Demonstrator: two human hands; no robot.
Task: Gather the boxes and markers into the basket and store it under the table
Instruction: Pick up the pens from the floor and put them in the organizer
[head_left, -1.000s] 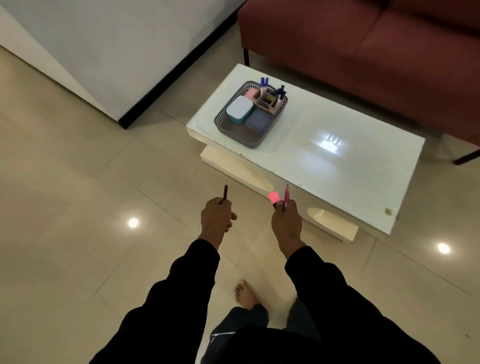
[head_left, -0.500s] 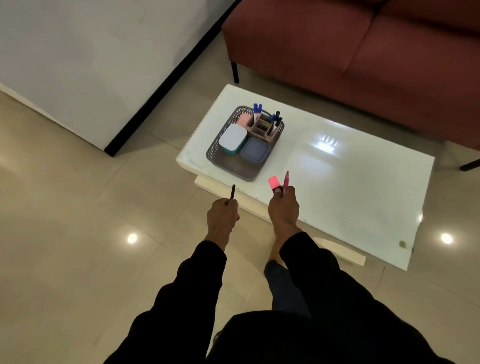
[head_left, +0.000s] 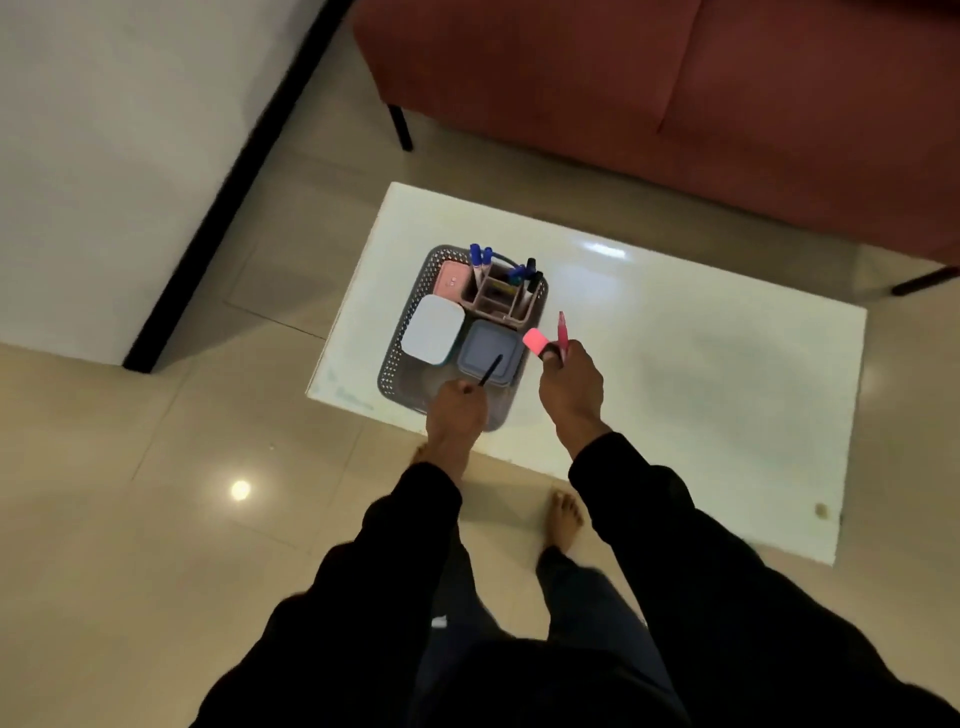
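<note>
Left hand (head_left: 457, 410) gripping black pen (head_left: 490, 370) over basket (head_left: 410, 312), right hand (head_left: 571, 384) gripping pink markers (head_left: 545, 340)

The tabletop (head_left: 675, 374) is glossy white; the basket (head_left: 400, 343) looks like perforated grey plastic; the floor (head_left: 130, 493) is polished tile; the sofa (head_left: 675, 104) is matt cloth.

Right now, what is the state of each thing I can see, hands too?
left hand: shut on a black pen.
right hand: shut on a pink highlighter and a pink pen.
basket: on the table, not yet stored.
white box: lid on, in the basket.
blue box: lid on, in the basket.
pen holder: upright, holds markers.
</note>
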